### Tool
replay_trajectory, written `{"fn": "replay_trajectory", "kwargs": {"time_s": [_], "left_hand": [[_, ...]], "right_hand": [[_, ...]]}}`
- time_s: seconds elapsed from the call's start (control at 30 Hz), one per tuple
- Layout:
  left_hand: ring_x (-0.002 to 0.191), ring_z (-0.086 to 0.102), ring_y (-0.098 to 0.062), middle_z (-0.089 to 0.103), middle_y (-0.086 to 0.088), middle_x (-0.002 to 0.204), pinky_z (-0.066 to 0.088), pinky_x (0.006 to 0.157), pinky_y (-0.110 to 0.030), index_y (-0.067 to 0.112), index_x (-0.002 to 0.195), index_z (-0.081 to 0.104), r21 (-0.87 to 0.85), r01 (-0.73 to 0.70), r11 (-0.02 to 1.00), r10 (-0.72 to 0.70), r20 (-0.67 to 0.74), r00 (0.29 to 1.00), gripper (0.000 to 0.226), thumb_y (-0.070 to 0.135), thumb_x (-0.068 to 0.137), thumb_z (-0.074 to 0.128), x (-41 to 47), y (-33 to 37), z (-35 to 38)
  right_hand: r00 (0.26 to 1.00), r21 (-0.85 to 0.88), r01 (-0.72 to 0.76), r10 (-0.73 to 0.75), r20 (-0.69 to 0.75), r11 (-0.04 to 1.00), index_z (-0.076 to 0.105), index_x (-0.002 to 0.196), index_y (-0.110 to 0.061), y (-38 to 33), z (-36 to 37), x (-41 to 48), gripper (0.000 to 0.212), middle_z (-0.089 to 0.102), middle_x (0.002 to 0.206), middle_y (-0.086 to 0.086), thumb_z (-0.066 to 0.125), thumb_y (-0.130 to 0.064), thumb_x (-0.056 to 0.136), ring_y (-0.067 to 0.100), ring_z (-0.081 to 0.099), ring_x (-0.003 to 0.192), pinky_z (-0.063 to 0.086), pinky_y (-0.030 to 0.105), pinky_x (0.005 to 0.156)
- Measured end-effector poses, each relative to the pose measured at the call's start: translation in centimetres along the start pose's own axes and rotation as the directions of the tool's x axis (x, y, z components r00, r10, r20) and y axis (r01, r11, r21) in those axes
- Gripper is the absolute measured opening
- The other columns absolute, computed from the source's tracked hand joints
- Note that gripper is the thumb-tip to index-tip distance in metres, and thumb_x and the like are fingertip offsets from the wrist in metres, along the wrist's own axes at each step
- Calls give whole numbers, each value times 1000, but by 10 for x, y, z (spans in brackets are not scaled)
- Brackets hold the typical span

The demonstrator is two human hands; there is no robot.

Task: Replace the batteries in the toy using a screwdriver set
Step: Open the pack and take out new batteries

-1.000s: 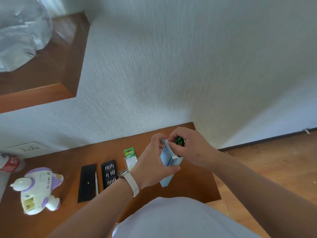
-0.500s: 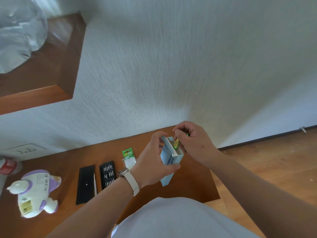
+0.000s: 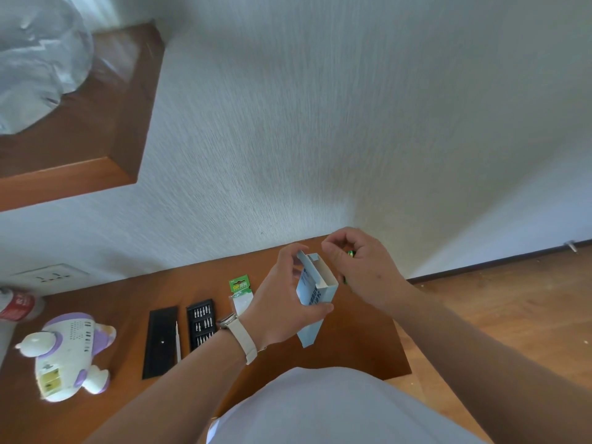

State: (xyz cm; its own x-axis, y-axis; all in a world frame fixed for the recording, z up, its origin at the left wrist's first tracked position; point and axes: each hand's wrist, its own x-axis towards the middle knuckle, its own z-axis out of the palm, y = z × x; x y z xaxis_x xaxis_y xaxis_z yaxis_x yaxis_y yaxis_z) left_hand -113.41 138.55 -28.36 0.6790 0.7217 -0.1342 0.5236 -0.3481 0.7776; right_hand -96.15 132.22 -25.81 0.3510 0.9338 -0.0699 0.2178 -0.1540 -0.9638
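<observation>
Holding an opened pale blue box [image 3: 315, 285] above the tabletop [image 3: 362, 347], its contents hidden

Hiding most of a green battery [image 3: 351, 254], the right hand [image 3: 363, 267] curls its fingers around it just beside the box's open top, so only green slivers show; the print on the box is too blurred to read, and a red-labelled bottle [image 3: 17, 304] is cut off at the left edge. The left hand [image 3: 285, 302], wearing a wristwatch, grips the box upright over the far right corner, thumb on the near face. The white-and-purple toy [image 3: 67, 350] lies near the left edge, a yellowish patch at its near end. Beside it lie the black lid [image 3: 161, 341], the screwdriver [image 3: 178, 339], the bit tray [image 3: 201, 322] and a green battery card [image 3: 241, 283]
</observation>
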Motion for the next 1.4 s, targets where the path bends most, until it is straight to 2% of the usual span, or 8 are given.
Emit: {"fn": "replay_trajectory", "kwargs": {"time_s": [0.1, 0.23, 0.33, 0.47, 0.67, 1.13, 1.3, 1.4], "left_hand": [[114, 46, 15, 43, 37, 116, 36, 84, 6, 70, 116, 15, 19, 11, 1000, -11, 7, 1000, 84, 58, 63, 80, 0, 1, 0], [112, 46, 15, 44, 39, 114, 37, 82, 6, 70, 119, 15, 13, 5, 1000, -5, 9, 1000, 85, 63, 61, 77, 1, 2, 1], [111, 48, 15, 44, 45, 113, 36, 85, 5, 68, 120, 16, -9, -2, 1000, 2, 30, 1000, 87, 59, 62, 80, 3, 4, 0], [110, 49, 14, 48, 38, 112, 36, 86, 5, 60, 125, 20, -36, -7, 999, 9, 42, 999, 87, 60, 61, 79, 3, 7, -2], [108, 52, 12, 53, 29, 116, 38, 86, 2, 47, 132, 24, -96, -2, 995, 6, 47, 999, 90, 54, 62, 81, 2, 8, -5], [106, 60, -4, 59, 11, 118, 47, 93, -13, 30, 139, 32, -167, -34, 985, 39, 28, 999, 91, 33, 70, 90, 1, 11, -10], [107, 61, -8, 60, 11, 119, 51, 97, -25, 34, 135, 34, -206, -37, 978, 38, -2, 999, 87, 36, 66, 87, -2, 15, -12], [108, 62, -9, 61, 10, 121, 54, 98, -32, 38, 134, 33, -268, -29, 963, 22, -26, 999, 88, 36, 65, 86, -3, 18, -17]], "right_hand": [[981, 213, -148, 170, -90, 966, 64, 91, -20, -4, -1, 7, 12, 56, 55, -5, 56, -23, 99, 9, 48, 45, 39, 21, 41], [961, 607, -206, 276, -23, 767, 64, 100, -10, -13, -1, 18, 16, 54, 62, 1, 50, -3, 98, 13, 45, 51, 36, 23, 42], [963, 724, -202, 267, 26, 659, 65, 100, -10, -20, 4, 23, 21, 54, 67, 1, 48, 2, 95, 12, 47, 52, 38, 23, 43], [970, 644, -207, 243, 33, 737, 65, 99, -14, -21, 12, 25, 23, 55, 65, 2, 47, 0, 96, 14, 47, 54, 41, 24, 46], [998, 203, -65, 59, 33, 977, 62, 94, -42, -18, 21, 15, 34, 61, 68, -11, 42, -16, 102, 4, 60, 65, 51, 19, 60], [982, -4, 163, -162, 96, 987, 60, 105, -33, -11, 19, -3, 24, 60, 92, -23, 43, -16, 102, 3, 60, 89, 47, 12, 74], [987, 59, 147, -151, 59, 987, 59, 102, -36, -7, 19, -6, 14, 61, 100, -16, 53, -29, 91, 10, 63, 98, 55, 23, 82], [993, 98, 93, -99, 63, 991, 58, 109, -35, -1, 17, -9, 25, 61, 109, -14, 55, -46, 87, 11, 63, 107, 56, 34, 92]]}}
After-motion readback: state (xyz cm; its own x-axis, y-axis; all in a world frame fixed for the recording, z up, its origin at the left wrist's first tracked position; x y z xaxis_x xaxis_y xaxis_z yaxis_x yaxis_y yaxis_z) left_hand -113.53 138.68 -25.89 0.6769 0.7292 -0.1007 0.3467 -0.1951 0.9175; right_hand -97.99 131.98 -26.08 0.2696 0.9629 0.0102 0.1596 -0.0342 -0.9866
